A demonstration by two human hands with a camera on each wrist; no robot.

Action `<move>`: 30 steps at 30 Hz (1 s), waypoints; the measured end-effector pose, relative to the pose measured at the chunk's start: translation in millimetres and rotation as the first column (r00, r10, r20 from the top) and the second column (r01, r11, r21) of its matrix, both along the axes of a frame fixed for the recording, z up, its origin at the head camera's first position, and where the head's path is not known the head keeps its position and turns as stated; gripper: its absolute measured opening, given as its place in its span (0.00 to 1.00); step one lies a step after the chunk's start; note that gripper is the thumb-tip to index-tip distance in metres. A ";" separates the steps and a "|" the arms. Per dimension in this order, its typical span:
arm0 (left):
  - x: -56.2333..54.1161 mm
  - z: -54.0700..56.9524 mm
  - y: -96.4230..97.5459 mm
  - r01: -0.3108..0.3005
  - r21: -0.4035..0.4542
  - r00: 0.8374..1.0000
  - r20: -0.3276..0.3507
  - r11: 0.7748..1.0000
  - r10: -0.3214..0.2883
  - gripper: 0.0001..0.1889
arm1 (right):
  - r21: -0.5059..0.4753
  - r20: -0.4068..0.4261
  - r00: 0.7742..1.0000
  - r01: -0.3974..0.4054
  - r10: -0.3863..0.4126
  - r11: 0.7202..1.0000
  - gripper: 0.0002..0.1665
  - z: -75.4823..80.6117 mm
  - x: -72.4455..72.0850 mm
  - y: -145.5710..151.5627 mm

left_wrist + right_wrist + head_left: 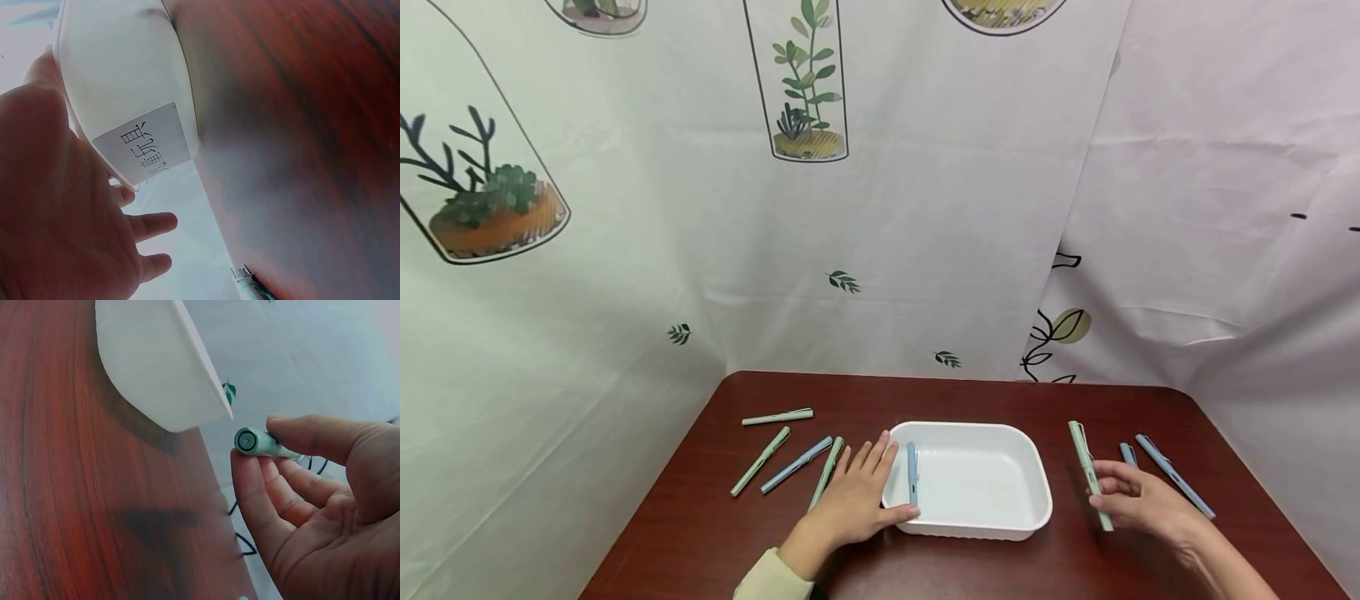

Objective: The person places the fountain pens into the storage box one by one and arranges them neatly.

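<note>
In the head view a white plastic tray (985,479) stands mid-table with a blue pen (912,467) lying along its left side. My left hand (857,498) rests on the tray's left rim, fingers stretched out and thumb over the near left corner. In the left wrist view, the tray's outer wall (125,62) shows beside the palm. To the right of the tray, my right hand (1138,502) pinches a light green pen (1084,462) between thumb and fingers. The right wrist view shows this pen's round end (248,441) above the table, apart from the tray.
Left of the tray lie a blue pen (797,464) and green pens (777,417), one (828,471) partly behind my left hand. Beyond my right hand are two blue pens, one long in view (1175,476), the other (1127,453) partly hidden. A printed curtain (887,225) hangs behind the table.
</note>
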State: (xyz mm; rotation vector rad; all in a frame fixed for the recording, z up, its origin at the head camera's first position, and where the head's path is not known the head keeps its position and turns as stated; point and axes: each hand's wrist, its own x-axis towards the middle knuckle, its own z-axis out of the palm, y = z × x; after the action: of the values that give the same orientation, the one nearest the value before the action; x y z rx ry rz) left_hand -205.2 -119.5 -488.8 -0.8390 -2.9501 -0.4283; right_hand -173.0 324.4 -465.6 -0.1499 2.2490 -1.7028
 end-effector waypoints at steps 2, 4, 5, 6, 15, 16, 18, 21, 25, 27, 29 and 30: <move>0.2 1.2 0.2 -0.008 -0.014 1.000 0.006 1.000 0.008 0.51 | 0.006 -0.001 1.000 0.020 -0.020 1.000 0.41 0.4 0.5 -4.8; 0.4 2.1 0.3 -0.014 -0.028 1.000 0.005 1.000 0.014 0.52 | 0.007 0.005 0.999 0.034 -0.034 0.999 0.42 0.9 1.0 -9.4; 0.6 2.4 0.3 -0.015 -0.033 1.000 0.004 0.999 0.015 0.52 | 0.001 0.013 0.999 0.038 -0.038 0.999 0.42 1.2 1.1 -11.7; 0.5 2.3 0.3 -0.017 -0.040 1.000 0.002 0.999 0.017 0.52 | -0.010 0.017 0.999 0.038 -0.038 0.999 0.42 1.4 1.2 -13.9; 0.7 2.2 0.0 -0.020 -0.051 1.000 -0.002 0.999 0.020 0.52 | -0.097 0.042 0.999 -0.016 0.020 0.995 0.43 4.2 -0.4 -36.0; 0.8 2.4 0.1 -0.019 -0.051 1.000 -0.002 0.998 0.019 0.52 | -0.101 0.039 0.999 -0.027 0.031 0.995 0.44 4.6 -0.9 -38.6; 1.1 2.4 0.1 -0.020 -0.053 1.000 -0.002 0.998 0.020 0.52 | -0.111 0.028 0.998 -0.047 0.050 0.993 0.44 6.1 -1.8 -43.9; 0.8 1.5 0.3 -0.021 -0.058 1.000 -0.006 0.998 0.021 0.52 | -0.118 0.013 0.998 -0.063 0.065 0.991 0.45 8.4 -2.8 -51.0; 0.4 0.6 0.9 -0.022 -0.061 1.000 -0.009 0.998 0.021 0.52 | -0.111 0.020 0.999 -0.048 0.050 0.993 0.46 11.2 -3.1 -59.4; 0.8 1.1 1.1 -0.023 -0.065 1.000 -0.012 0.998 0.022 0.52 | -0.101 0.029 0.999 -0.038 0.041 0.994 0.46 12.4 -3.8 -63.2; 1.2 1.7 1.2 -0.025 -0.067 1.000 -0.013 0.997 0.024 0.52 | -0.092 0.040 0.999 -0.033 0.036 0.995 0.46 13.4 -4.7 -66.9; 1.1 1.7 1.3 -0.026 -0.068 1.000 -0.012 0.997 0.026 0.52 | -0.084 0.042 0.998 -0.033 0.037 0.996 0.45 13.8 -4.9 -68.6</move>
State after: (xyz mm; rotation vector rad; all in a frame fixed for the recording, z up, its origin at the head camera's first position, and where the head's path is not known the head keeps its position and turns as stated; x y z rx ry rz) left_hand -204.1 -118.1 -487.1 -0.8059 -2.9772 -0.3231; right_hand -177.9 255.8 -451.9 -0.1685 2.1327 -1.7649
